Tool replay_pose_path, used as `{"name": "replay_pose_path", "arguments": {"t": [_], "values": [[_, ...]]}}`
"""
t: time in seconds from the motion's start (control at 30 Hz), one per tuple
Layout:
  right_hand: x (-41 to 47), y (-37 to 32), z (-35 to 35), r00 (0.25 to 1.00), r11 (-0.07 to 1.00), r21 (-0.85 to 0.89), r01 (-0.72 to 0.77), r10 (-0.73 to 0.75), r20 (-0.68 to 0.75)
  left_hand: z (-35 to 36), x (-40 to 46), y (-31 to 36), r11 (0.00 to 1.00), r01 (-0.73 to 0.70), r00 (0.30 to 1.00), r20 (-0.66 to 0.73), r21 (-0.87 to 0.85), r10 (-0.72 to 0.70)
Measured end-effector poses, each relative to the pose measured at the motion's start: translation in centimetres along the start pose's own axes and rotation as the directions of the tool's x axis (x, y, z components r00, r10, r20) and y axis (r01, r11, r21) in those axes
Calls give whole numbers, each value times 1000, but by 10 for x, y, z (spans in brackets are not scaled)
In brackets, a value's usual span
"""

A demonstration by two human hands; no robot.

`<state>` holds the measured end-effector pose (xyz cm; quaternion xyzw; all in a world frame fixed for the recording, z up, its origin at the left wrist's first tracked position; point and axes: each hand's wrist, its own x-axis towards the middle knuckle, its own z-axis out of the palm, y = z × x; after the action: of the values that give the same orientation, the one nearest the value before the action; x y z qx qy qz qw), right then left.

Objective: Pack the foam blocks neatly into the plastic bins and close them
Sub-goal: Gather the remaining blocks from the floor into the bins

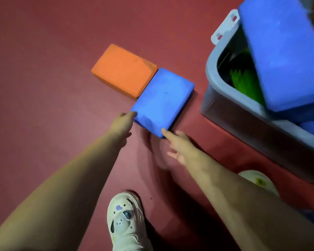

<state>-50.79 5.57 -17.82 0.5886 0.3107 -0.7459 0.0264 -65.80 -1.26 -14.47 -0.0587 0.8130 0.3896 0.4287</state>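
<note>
On the red floor (43, 51), centre: blue block (163, 100), lying flat, its far-left edge touching an orange block (122, 69). Left hand (122, 122) at the near-left corner, right hand (178, 144) at the near-right corner; both spread, fingertips touching, nothing lifted yet. Right: grey bin (225, 105), open, green foam (243, 78) inside, a second blue block (283, 57) tilted across its rim. Risks, as judged: fingertip hold may let the floor block slip; dragging it could shove the orange one; the tilted block blocks entry and may tip out.
</note>
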Motion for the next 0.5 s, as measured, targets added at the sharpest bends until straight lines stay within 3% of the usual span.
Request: {"name": "replay_pose_path", "arguments": {"t": [0.2, 0.37, 0.5], "values": [[39, -8, -9, 999, 999, 40, -11, 10, 32, 19, 45, -9, 957, -178, 960, -175, 227, 220], [51, -5, -18, 999, 999, 45, 18, -20, 48, 25, 62, -13, 986, -98, 983, -142, 137, 117], [57, -7, -33, 972, 977, 5, 211, -209, -108, 25, 75, -2, 998, 12, 998, -66, 61, -8]]}}
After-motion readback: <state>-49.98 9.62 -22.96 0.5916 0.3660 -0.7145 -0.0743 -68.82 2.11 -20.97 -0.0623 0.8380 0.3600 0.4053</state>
